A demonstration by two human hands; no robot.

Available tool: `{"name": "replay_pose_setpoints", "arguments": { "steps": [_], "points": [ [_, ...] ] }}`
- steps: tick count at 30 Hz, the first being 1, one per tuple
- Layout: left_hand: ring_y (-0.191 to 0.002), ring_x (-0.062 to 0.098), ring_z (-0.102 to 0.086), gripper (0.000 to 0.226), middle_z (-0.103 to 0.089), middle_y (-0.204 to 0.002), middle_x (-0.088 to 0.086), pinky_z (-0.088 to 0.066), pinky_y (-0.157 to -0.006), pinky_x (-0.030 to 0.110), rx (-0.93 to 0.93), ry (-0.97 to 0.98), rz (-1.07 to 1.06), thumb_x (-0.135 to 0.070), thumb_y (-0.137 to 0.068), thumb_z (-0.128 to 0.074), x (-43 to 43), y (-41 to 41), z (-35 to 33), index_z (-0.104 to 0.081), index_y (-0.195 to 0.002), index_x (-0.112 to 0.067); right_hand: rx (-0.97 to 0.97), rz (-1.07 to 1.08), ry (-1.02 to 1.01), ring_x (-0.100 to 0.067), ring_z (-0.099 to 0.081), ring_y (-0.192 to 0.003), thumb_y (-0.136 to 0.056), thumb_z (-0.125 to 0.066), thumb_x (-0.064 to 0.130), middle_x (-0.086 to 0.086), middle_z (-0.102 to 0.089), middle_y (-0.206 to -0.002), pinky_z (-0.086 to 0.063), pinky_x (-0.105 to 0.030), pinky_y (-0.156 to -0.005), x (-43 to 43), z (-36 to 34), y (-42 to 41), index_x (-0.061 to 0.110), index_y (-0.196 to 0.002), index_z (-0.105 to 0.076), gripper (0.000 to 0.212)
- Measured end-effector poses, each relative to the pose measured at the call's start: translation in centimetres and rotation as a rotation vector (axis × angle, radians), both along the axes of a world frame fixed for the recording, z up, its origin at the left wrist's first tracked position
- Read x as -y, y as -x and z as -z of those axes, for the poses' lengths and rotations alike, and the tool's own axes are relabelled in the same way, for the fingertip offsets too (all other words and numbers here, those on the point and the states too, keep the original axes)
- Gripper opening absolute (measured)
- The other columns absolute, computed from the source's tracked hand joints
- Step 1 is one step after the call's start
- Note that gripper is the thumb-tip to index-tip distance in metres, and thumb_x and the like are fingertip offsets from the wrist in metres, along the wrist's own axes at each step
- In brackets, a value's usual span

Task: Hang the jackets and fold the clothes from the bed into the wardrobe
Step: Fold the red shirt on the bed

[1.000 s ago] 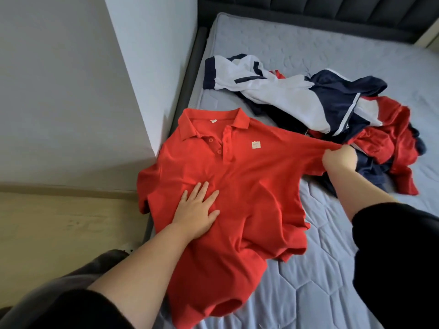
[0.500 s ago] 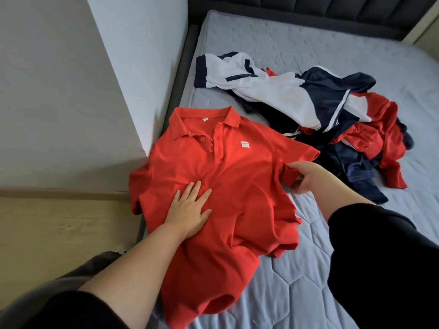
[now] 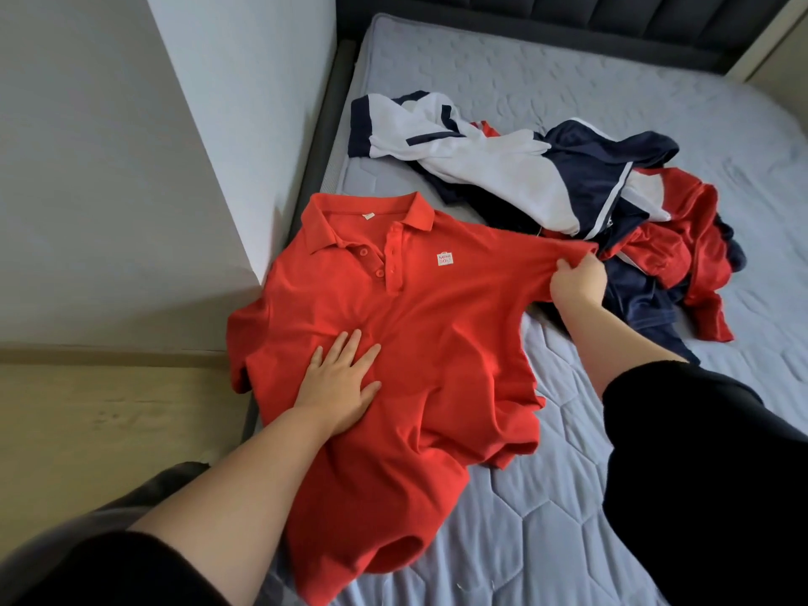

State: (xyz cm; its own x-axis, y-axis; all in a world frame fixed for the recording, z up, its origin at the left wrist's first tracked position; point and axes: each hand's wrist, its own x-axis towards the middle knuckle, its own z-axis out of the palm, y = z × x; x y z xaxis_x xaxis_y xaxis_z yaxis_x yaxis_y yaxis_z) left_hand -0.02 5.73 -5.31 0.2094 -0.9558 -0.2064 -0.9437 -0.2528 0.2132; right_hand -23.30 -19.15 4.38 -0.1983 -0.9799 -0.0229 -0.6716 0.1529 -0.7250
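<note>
A red polo shirt (image 3: 437, 325) lies face up at the near left corner of the bed, collar pointing away from me. My left hand (image 3: 339, 380) presses flat on its chest with fingers spread. My right hand (image 3: 577, 279) grips the shirt's right sleeve and holds it stretched out to the right. Beyond the shirt lies a heap of clothes: a white and navy jacket (image 3: 481, 168) on top, a red garment (image 3: 686, 238) at the right and navy cloth (image 3: 642, 299) underneath.
The grey quilted mattress (image 3: 546, 518) fills the right of the view, with a dark padded headboard (image 3: 568, 24) at the far end. A white wall corner (image 3: 227, 124) stands against the bed's left edge. Light wooden floor (image 3: 100, 413) lies at the left.
My right hand has drawn the red shirt's right sleeve back out to the right, after holding it nearer the body half a second ago. My left hand stays flat on the shirt.
</note>
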Motion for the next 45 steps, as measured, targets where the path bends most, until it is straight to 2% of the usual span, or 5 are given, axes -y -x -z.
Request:
{"name": "replay_pose_setpoints", "arguments": {
  "steps": [8,12,18,31,45],
  "points": [
    [-0.147,0.017,0.005,0.063,0.003,-0.161,-0.001,-0.004,-0.117,0.043,-0.006,-0.016,-0.007,-0.051,-0.096,-0.036,0.1,0.0,-0.3,-0.010,-0.151,-0.035,-0.190,0.203,0.034,-0.036,-0.040,-0.129,-0.097,-0.048,0.028,-0.017,-0.041,-0.141,-0.035,-0.046,-0.100,-1.0,0.2,-0.8,0.008,-0.142,-0.026,0.054],
    [-0.147,0.018,0.007,0.062,0.004,-0.161,-0.002,0.000,-0.117,0.045,0.024,-0.011,-0.025,-0.051,-0.097,-0.031,-0.1,0.2,-0.6,-0.006,-0.152,-0.035,-0.465,-0.284,0.296,-0.035,-0.034,-0.131,-0.090,-0.050,0.019,-0.019,-0.039,-0.143,-0.028,-0.046,-0.106,-5.4,1.1,-4.5,0.006,-0.142,-0.035,0.056],
    [-0.147,0.015,0.009,0.063,0.003,-0.161,-0.004,-0.002,-0.116,0.050,0.032,0.019,-0.106,-0.053,-0.098,-0.026,-1.1,-1.2,-0.4,-0.001,-0.152,-0.032,-0.594,-0.707,-0.121,-0.025,-0.001,-0.147,-0.096,-0.035,0.048,-0.005,-0.006,-0.160,-0.005,-0.061,-0.112,-15.5,7.5,-9.2,0.021,-0.151,-0.018,0.064],
    [-0.147,0.014,0.003,0.068,-0.002,-0.161,-0.004,0.000,-0.115,0.048,0.042,0.100,-0.084,-0.055,-0.094,-0.029,-1.9,-1.7,3.0,-0.009,-0.152,-0.028,-0.793,-0.593,0.025,-0.028,-0.025,-0.143,-0.080,-0.038,0.043,-0.013,-0.030,-0.154,-0.020,-0.063,-0.107,-17.2,12.5,-9.6,0.015,-0.146,-0.035,0.072],
    [-0.147,0.015,0.001,0.061,-0.004,-0.161,-0.002,-0.001,-0.116,0.048,-0.145,-0.036,-0.256,-0.035,-0.097,-0.035,-2.1,3.0,-0.8,-0.012,-0.152,-0.022,-0.626,-0.647,-0.016,-0.024,-0.018,-0.145,-0.093,-0.044,0.037,-0.009,-0.021,-0.158,-0.015,-0.045,-0.116,-16.5,11.2,-8.9,0.017,-0.150,-0.025,0.064]
  ]
}}
